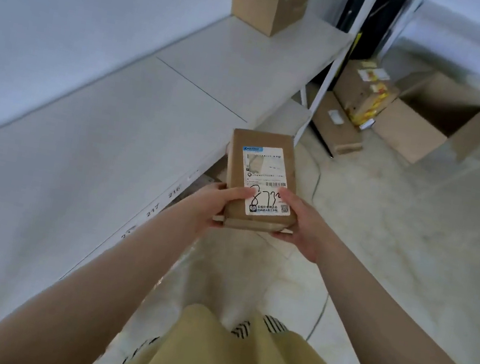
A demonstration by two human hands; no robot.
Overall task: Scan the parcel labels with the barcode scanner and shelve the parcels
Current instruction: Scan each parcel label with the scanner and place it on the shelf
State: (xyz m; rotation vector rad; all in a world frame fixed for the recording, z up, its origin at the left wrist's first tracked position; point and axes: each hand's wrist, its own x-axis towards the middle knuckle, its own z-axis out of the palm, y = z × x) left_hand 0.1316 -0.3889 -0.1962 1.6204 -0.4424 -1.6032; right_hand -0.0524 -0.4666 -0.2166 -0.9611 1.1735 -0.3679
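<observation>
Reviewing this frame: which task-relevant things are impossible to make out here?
Head view only:
- Barcode scanner: not in view.
- Label print on the parcel: too small and blurred; both thumbs cover part of the handwriting.
- Shelf edge numbers: further ones smeared.
- Lower shelf: hidden under the top board.

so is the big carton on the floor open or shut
Open: the carton has its top flaps folded out and its shadowed inside shows. Its contents cannot be told.

A white shelf (149, 111) runs left of the hands, one box (269, 0) on it far ahead; more boxes (400, 113) on the floor (381, 235) ahead-right.
</observation>
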